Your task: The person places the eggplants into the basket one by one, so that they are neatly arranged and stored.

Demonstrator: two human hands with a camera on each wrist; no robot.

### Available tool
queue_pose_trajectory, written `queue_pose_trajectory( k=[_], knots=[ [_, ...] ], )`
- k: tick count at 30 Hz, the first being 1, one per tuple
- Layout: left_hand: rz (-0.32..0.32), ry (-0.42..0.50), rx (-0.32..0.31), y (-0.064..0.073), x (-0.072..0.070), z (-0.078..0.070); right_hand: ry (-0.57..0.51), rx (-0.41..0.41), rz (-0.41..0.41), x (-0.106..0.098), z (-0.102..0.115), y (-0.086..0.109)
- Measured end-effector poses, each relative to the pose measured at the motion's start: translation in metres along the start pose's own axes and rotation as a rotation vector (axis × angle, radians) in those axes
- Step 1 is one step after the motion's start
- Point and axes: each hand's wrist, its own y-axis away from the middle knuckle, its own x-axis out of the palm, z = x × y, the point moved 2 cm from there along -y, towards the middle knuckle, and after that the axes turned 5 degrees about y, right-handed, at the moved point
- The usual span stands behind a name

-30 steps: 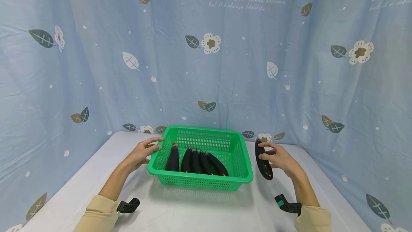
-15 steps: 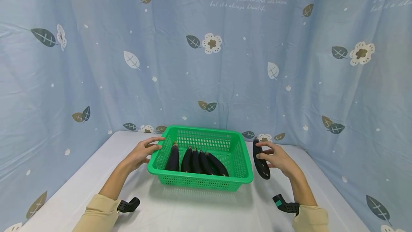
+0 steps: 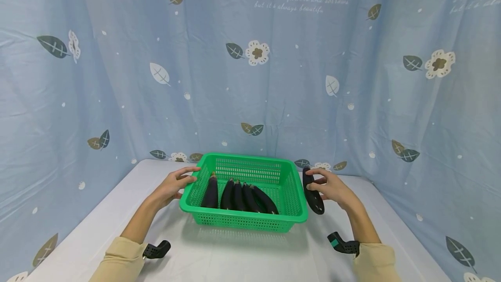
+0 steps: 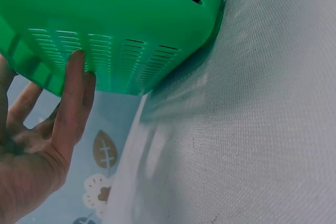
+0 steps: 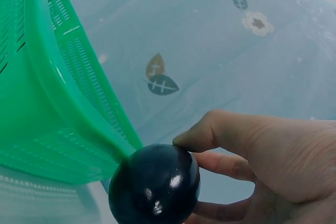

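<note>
A green plastic basket [image 3: 250,219] holds several dark eggplants [image 3: 238,197] lying side by side. My left hand [image 3: 172,187] grips its left rim, with fingers against the slotted outer wall in the left wrist view. To the right of the basket, my right hand [image 3: 332,188] pinches another eggplant [image 3: 312,193] between thumb and fingers. This eggplant is tilted, its stem end up near the basket's right rim. In the right wrist view, its glossy rounded end [image 5: 155,184] faces the camera and overlaps the basket corner.
A white cloth-covered table [image 3: 235,256] lies under the basket. Blue patterned curtain [image 3: 250,90] surrounds the table at the back and both sides. Black wrist devices [image 3: 344,245] are strapped above both hands.
My right hand has moved left with the eggplant, bringing it from apart to right beside the basket's right rim. The left hand and basket have stayed in place.
</note>
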Motion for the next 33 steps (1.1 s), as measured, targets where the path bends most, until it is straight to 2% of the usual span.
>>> queue_pose_trajectory(
  k=[15, 26, 33],
  knots=[
    [0.003, -0.005, 0.003, 0.0, -0.001, 0.0, 0.007, -0.031, 0.002, -0.002, 0.01, -0.007],
    [-0.002, 0.027, 0.006, -0.003, -0.001, 0.003, -0.009, -0.055, 0.009, -0.001, 0.018, -0.011],
    [0.0, 0.028, 0.005, -0.003, 0.0, 0.003, -0.022, -0.065, 0.034, 0.003, 0.024, -0.012]
  ],
)
